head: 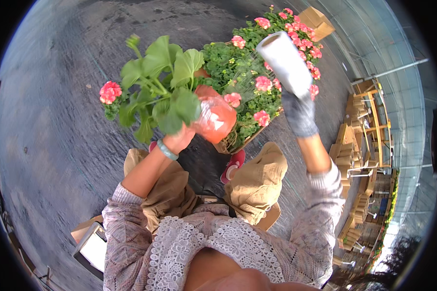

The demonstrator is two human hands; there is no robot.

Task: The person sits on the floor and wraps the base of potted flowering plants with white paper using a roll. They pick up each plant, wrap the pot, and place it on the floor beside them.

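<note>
My left hand [180,140], bare and with a bangle at its wrist, grips a potted geranium [164,91] at the base of its stems. The plant is tipped to the left, and its orange-red pot [216,116] has shiny clear film around it. My right hand [300,112], in a grey glove, is closed on a roll of clear stretch film [286,62], held up to the right. A blurred, thin stretch of film seems to run from the roll towards the pot. Beneath both stand pink-flowering geraniums [264,83] massed in a cardboard box [255,137].
Dark ground fabric [51,120] covers the floor. Another cardboard box [316,22] is beyond the flowers. Stacked cardboard goods [346,156] and a yellow frame [377,123] line the right side. A box with a white top [93,247] sits at lower left, near my elbow.
</note>
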